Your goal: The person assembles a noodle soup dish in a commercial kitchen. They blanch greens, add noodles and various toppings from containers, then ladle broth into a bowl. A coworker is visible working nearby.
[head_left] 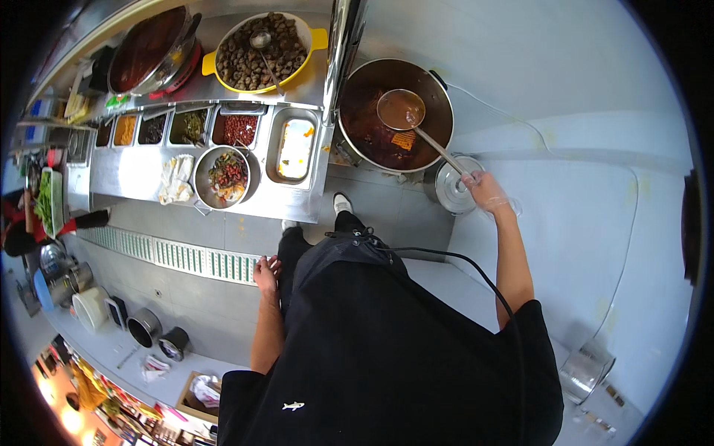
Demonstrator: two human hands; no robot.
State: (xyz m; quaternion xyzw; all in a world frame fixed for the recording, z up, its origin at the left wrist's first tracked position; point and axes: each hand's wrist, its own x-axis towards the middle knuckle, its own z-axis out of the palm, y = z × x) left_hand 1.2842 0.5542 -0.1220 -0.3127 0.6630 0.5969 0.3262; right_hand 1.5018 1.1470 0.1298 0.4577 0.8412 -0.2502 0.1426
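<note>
My right hand (487, 192) is closed round the handle of a long metal ladle (439, 149). Its bowl, filled with brown broth (401, 109), is over the big stock pot (448, 100) of dark red-brown liquid. An orange-brown ridged piece (404, 140) floats in the pot below the ladle. By my left thigh hangs my left hand (267, 273), holding nothing, its fingers loosely curled and apart. To the left, a steel bowl (199, 178) of chopped chillies and other seasonings rests on the counter.
Inset pans of condiments (239, 130) line the steel counter (286, 199). A yellow-handled basin (318, 39) of snail-like pieces with a spoon stands on the shelf above. Beside the pot is a round metal lid (455, 195). A drain grate (178, 255) crosses the floor. Another person (44, 223) is at far left.
</note>
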